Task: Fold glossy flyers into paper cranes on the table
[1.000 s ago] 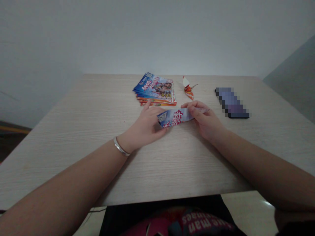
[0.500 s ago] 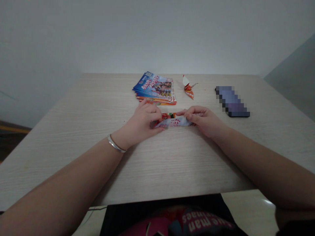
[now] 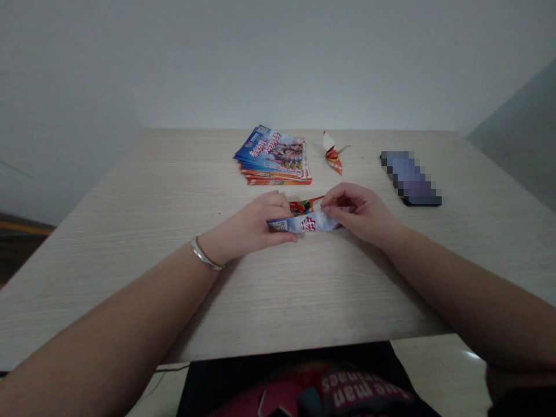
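Note:
A folded sheet of printed paper [image 3: 309,222] is held between my two hands just above the table's middle. Its near face is pale blue with red lettering, and an orange and green print shows inside the fold. At its left end my left hand [image 3: 264,221] grips it, fingers behind and thumb low in front. My right hand [image 3: 358,209] pinches the upper edge towards the right end between thumb and fingers. Part of that end is covered by the hand. Beyond my hands lies a paper crane [image 3: 333,157], orange and white.
A stack of printed leaflets [image 3: 273,153], blue on top with orange edges below, lies behind my left hand. On the right is a dark phone [image 3: 412,178] with a blurred-out screen. The wooden table [image 3: 278,301] meets a pale wall [image 3: 278,63] at the back.
The folded paper has opened wider, with more of its near face and inside print showing. My left fingers have drawn down, and my right hand has shifted its pinch slightly.

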The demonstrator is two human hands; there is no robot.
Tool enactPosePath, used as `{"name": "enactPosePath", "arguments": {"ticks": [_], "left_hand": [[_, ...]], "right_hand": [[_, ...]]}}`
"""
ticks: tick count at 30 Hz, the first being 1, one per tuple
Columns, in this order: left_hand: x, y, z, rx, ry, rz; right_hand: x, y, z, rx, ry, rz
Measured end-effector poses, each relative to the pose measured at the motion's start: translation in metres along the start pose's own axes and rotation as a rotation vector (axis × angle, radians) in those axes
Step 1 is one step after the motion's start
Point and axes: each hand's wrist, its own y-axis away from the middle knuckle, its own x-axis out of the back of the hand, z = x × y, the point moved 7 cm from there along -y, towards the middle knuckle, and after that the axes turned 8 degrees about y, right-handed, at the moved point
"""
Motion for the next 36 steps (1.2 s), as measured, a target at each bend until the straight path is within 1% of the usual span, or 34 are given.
{"name": "enactPosePath", "arguments": {"ticks": [3,7,9,11,13,14,17,19,20,25,28,32,34,36], "left_hand": [[0.000,0.000,-0.002,0.016,0.025,0.002],[0.000,0.002,-0.001,0.035,0.083,-0.015],[-0.001,0.003,-0.002,0.069,0.095,-0.042],[-0.003,0.003,-0.004,0.101,0.078,-0.062],[-0.004,0.003,-0.005,0.111,0.053,-0.072],[-0.004,0.003,-0.005,0.107,0.040,-0.072],[-0.002,0.001,-0.004,0.078,0.006,-0.042],[-0.001,0.000,-0.002,0.052,0.006,-0.027],[-0.001,0.000,-0.002,0.042,0.008,-0.025],[0.000,-0.001,0.002,-0.006,0.012,0.019],[0.000,0.000,-0.001,0.020,-0.009,0.032],[0.002,0.002,-0.006,0.078,-0.005,0.036],[0.003,0.002,-0.006,0.078,-0.013,0.044],[0.005,0.002,-0.006,0.069,-0.025,0.059]], "right_hand": [[0.001,0.002,-0.011,0.140,0.138,-0.055],[0.001,0.004,-0.022,0.284,0.154,-0.124],[0.002,0.005,-0.023,0.285,0.141,-0.117],[0.005,0.005,-0.021,0.251,0.131,-0.081],[0.005,0.006,-0.021,0.249,0.149,-0.079],[0.004,0.007,-0.023,0.275,0.177,-0.099],[-0.002,0.010,-0.032,0.413,0.304,-0.169],[-0.004,0.011,-0.036,0.483,0.367,-0.185],[-0.005,0.011,-0.036,0.494,0.391,-0.189],[-0.012,0.010,-0.028,0.478,0.474,-0.269],[-0.011,0.009,-0.026,0.479,0.479,-0.295],[-0.009,0.007,-0.023,0.402,0.473,-0.340],[-0.009,0.007,-0.020,0.356,0.463,-0.360],[-0.008,0.006,-0.018,0.318,0.439,-0.348]]}}
